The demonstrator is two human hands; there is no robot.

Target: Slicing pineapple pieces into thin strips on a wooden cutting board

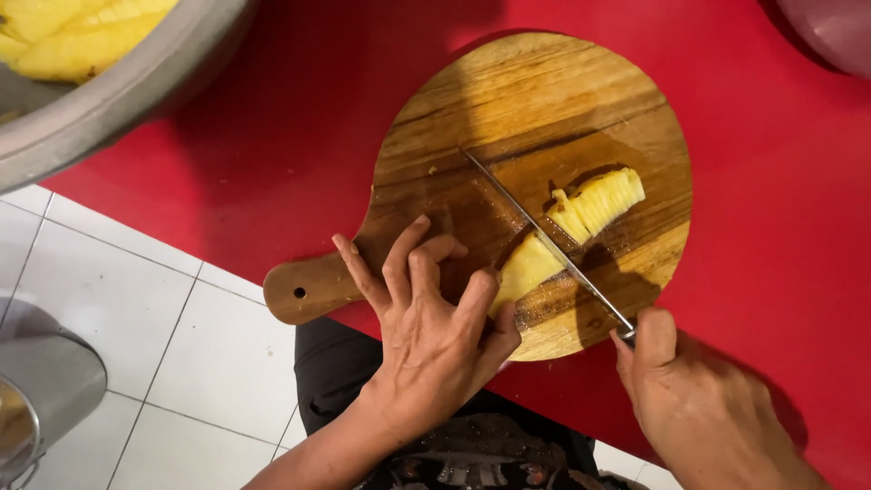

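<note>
My left hand (434,340) pins the near end of the pineapple (567,231) on the board (508,100) with thumb and forefinger, the other fingers splayed up, while my right hand (689,399) is closed around the knife (544,240) handle. The blade crosses the wet fruit just beside my fingertips, so I judge a slip could nick them.

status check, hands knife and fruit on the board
Left hand steadies pineapple wedge by its near end. Right hand grips knife, blade across the wedge. Round wooden board otherwise bare.
</note>
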